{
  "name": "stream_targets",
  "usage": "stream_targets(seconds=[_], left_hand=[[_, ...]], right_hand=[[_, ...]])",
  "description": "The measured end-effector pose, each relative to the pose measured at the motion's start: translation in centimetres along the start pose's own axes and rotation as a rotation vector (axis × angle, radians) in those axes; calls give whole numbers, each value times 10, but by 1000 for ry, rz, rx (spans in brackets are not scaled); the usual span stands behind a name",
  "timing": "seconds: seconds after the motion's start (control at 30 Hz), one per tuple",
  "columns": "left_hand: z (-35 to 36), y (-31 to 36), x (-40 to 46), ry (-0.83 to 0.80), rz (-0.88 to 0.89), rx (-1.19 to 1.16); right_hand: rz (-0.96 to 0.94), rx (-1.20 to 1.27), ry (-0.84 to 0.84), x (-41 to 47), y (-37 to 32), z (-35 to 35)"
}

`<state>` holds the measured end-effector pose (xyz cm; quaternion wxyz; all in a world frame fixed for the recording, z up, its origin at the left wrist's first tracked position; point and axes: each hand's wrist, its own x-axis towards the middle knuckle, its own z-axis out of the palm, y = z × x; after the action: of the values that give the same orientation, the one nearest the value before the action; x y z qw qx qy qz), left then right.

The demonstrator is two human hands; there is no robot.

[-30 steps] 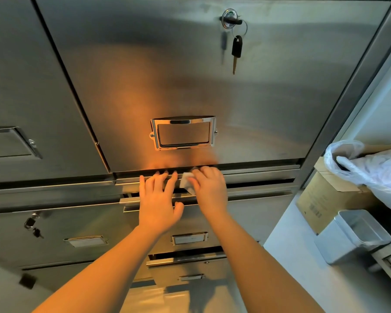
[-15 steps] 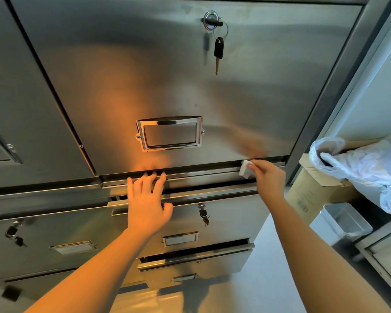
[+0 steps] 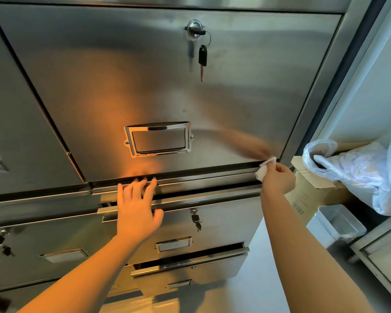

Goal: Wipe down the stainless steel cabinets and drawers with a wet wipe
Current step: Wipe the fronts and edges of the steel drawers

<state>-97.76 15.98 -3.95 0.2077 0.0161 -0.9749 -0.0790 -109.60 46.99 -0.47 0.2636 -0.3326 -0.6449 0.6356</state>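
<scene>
A white wipe [image 3: 265, 168] is pinched by the fingers of the right hand [image 3: 277, 180] at centre right of the frame, and is pressed against the bottom right corner of the large drawer [image 3: 145, 86], at the dark gap under its front. The left hand [image 3: 137, 212] is held flat at lower centre, fingers straight and slightly spread, with the fingertips [image 3: 145, 180] laid on the steel lip just below the large drawer; nothing is gripped by it.

On the large drawer a chrome label frame [image 3: 158, 138] is fixed at the middle, and a lock [image 3: 194, 29] is set near the top, from which a black-headed key [image 3: 202, 58] hangs on a ring. Below the hands a second drawer [image 3: 224, 222] is seen with keys [image 3: 195, 220] of its own and a small label holder [image 3: 173, 244]; under it a lower drawer [image 3: 190, 269] stands slightly pulled out. More cabinet fronts [image 3: 20, 132] fill the left of the frame, with another set of keys [image 3: 0, 242] at lower left.

At the right edge a cardboard box [image 3: 312, 193] holds a crumpled white plastic bag [image 3: 357, 170], and a small metal bin [image 3: 339, 224] stands on the floor [image 3: 257, 279] just below the box.
</scene>
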Motion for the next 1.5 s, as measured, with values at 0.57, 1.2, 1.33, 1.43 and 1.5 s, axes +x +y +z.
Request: stream_targets(seconds=[0.57,1.2,1.33,1.43,1.5], left_hand=[[3,3,0,1,-24,4],[1,1,-1,-15,-39,-13],[2,2,-1,-16,-37,-18],[2,0,-1,-22,-34,-14],[1,0,-1,-23,-33,-19]], right_hand=[[408,625,-427,-63,-24,13],[482,735,-384,-65,-47,7],[505,732,-504,-96,-42,21],[533,734,-551,-101,-41,19],[503,733,-485,-85,-45,14]])
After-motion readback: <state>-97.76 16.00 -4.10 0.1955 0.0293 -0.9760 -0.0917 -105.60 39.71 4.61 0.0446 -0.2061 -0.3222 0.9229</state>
